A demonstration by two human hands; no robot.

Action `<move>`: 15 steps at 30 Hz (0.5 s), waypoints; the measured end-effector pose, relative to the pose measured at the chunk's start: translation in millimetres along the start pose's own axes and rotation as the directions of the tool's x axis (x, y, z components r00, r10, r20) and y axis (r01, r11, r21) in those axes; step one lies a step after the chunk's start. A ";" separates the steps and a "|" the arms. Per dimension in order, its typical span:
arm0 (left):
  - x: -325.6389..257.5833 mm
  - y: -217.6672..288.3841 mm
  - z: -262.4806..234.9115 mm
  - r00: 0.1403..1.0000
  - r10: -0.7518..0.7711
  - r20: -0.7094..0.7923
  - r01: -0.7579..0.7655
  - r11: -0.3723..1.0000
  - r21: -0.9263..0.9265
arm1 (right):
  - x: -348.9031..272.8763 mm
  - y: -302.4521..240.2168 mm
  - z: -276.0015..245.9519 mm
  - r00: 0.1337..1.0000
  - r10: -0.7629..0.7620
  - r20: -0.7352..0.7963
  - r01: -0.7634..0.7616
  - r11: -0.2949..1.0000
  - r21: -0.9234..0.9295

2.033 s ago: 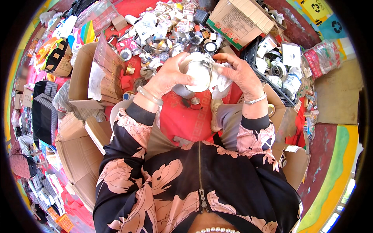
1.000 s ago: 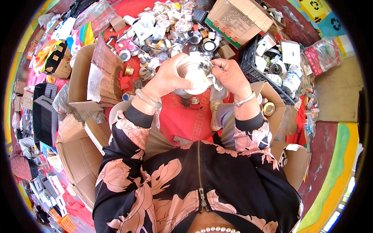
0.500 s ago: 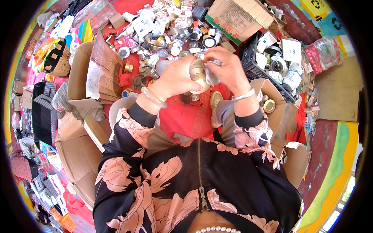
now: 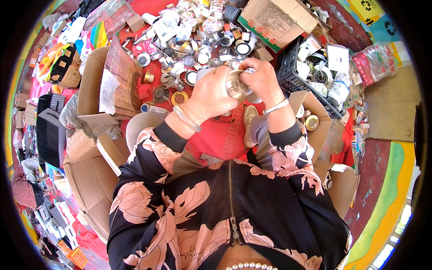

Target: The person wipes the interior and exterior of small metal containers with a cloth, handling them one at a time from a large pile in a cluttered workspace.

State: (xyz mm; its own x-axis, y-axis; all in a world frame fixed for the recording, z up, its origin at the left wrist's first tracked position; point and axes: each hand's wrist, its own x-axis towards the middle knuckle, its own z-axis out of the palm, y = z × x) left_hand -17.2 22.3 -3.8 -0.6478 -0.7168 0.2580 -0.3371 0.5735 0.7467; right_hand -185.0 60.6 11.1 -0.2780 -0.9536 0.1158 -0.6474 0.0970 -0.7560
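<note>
My left hand [image 4: 208,93] is wrapped round a short, round, gold-beige light fitting [image 4: 234,86], held up in front of me over the red ground sheet. The fitting is tilted, and my palm covers part of it. My right hand [image 4: 263,80] is closed, its fingers curled at the fitting's upper right rim. A bit of whitish cloth [image 4: 253,98] shows beneath that hand; most of it is hidden by the fingers. Past my hands lies a heap of lamps and light fittings [image 4: 202,58], with a gold ring-shaped fitting [image 4: 179,98] near my left wrist.
An open cardboard box [image 4: 92,85] stands on the left and another [image 4: 310,105] on the right. A black plastic crate [image 4: 288,58] full of fittings sits at the right, near a large closed carton [image 4: 276,22]. My shoe [image 4: 249,126] rests on the red sheet [image 4: 211,139].
The fitting has turned and tilted in my left hand, which has shifted slightly right. My right fingers have curled in onto its rim, and less of the whitish cloth shows.
</note>
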 end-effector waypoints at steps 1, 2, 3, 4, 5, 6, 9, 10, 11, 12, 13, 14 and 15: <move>-0.9 1.0 1.3 0.999 0.033 -0.017 -0.032 0.999 0.027 | 0.9 1.4 -0.5 1.000 -0.003 0.011 0.003 1.000 -0.001; -1.9 3.3 2.0 0.997 0.066 -0.031 -0.064 0.996 0.054 | 1.4 3.0 -0.9 1.000 -0.005 0.023 0.005 1.000 -0.003; -2.2 4.6 2.5 0.994 0.100 -0.044 -0.096 0.992 0.081 | 1.3 4.0 -1.4 0.999 -0.007 0.034 0.007 1.000 -0.004; -2.0 4.0 3.7 0.991 0.125 -0.043 -0.121 0.988 0.097 | 0.7 4.2 -2.1 0.999 0.004 0.045 -0.003 1.000 -0.016; -2.2 2.0 4.5 0.988 0.150 -0.045 -0.144 0.983 0.115 | 0.7 3.4 -2.1 0.998 0.012 0.059 -0.011 1.000 -0.027; -2.3 0.8 4.9 0.984 0.174 -0.046 -0.167 0.977 0.132 | 0.5 2.7 -2.3 0.997 0.021 0.072 -0.018 0.999 -0.038; -1.8 -1.1 2.7 0.978 0.202 -0.053 -0.192 0.970 0.149 | -2.2 0.7 -4.5 0.997 -0.067 0.050 0.073 0.988 -0.136; -1.2 -2.5 1.2 0.980 0.199 -0.024 -0.194 0.972 0.129 | -3.7 1.5 -5.4 0.994 -0.089 0.067 0.098 0.985 -0.141; -0.2 -3.8 0.6 0.981 0.196 0.004 -0.196 0.975 0.107 | -6.1 3.6 -7.5 0.990 -0.110 0.084 0.122 0.981 -0.148; 0.6 -4.7 0.3 0.980 0.194 0.031 -0.196 0.977 0.085 | -7.2 5.3 -8.2 0.986 -0.131 0.101 0.146 0.977 -0.155; 1.0 -5.1 0.4 0.981 0.193 0.030 -0.196 0.976 0.095 | -5.2 7.8 -6.9 0.981 -0.162 0.103 0.178 0.970 -0.168; 1.8 -5.6 0.8 0.981 0.194 0.030 -0.196 0.975 0.104 | -5.1 6.9 -7.1 0.984 -0.152 0.096 0.166 0.972 -0.166; 2.2 -5.8 1.0 0.981 0.194 0.029 -0.196 0.974 0.113 | -5.5 5.2 -6.9 0.986 -0.142 0.088 0.155 0.974 -0.164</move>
State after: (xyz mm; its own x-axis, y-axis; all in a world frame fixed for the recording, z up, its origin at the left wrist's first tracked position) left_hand -17.3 17.8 -8.2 -0.7201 -0.5806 0.3800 -0.2791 0.7437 0.6075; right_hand -191.8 68.2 11.0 -0.1193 -0.9791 0.1647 -0.7904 -0.0068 -0.6125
